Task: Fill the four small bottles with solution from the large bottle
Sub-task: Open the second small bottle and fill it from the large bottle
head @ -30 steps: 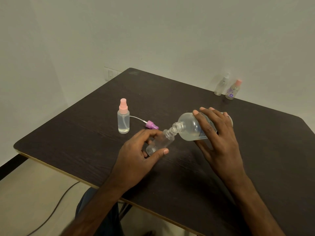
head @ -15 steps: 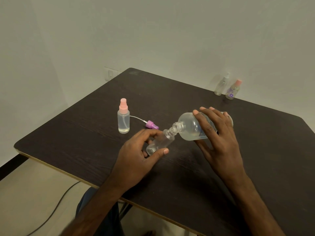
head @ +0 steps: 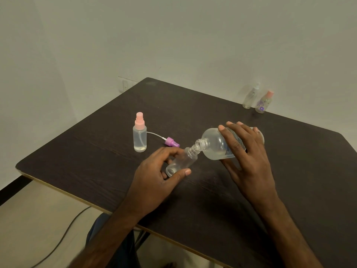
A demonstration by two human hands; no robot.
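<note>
My right hand (head: pixel 249 161) grips the large clear bottle (head: pixel 214 147), tipped on its side with its open neck pointing left. Its neck meets the mouth of a small uncapped bottle (head: pixel 182 161), which my left hand (head: pixel 154 180) holds tilted just above the table between thumb and fingers. A little clear liquid sits in the small bottle's base. A small bottle with a pink spray cap (head: pixel 139 132) stands upright to the left, partly filled. A purple spray cap with a white tube (head: pixel 172 142) lies beside it. Two more small capped bottles (head: pixel 257 98) stand at the far edge.
The dark wooden table (head: pixel 87 167) sits in a corner against pale walls. A wall socket (head: pixel 125 85) shows behind the far-left corner. A dark cable (head: pixel 63 235) runs across the floor below the front-left edge.
</note>
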